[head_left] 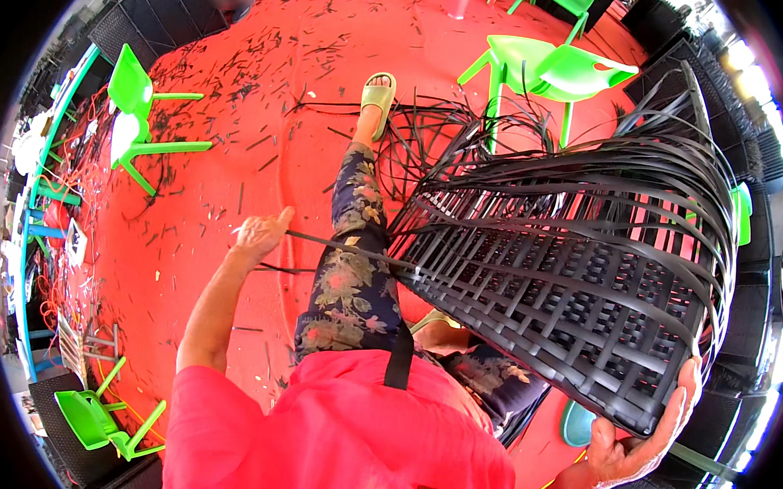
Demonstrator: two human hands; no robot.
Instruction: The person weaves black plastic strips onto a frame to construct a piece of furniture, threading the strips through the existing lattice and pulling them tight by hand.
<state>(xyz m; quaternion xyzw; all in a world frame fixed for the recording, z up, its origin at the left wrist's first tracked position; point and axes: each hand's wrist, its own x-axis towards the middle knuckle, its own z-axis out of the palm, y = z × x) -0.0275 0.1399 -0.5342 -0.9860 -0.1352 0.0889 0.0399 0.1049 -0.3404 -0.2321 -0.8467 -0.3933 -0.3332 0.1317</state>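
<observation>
A half-woven black panel (572, 314) of flat plastic strips leans across my lap on the right, its near part tightly woven. Many loose strips (622, 171) arch over its far side and trail onto the floor. My left hand (263, 233) is closed on the end of one black strip (343, 247), which runs taut from the panel's left edge across my thigh. At the panel's near right corner, my right hand (640, 452) grips the edge, thumb below and fingers along the side.
Green plastic chairs stand at the far right (548, 68), far left (136, 102) and near left (95, 419). Black strip scraps litter the red floor (239, 133). Dark woven pieces (157, 16) are stacked at the far left. My sandalled foot (377, 104) rests ahead.
</observation>
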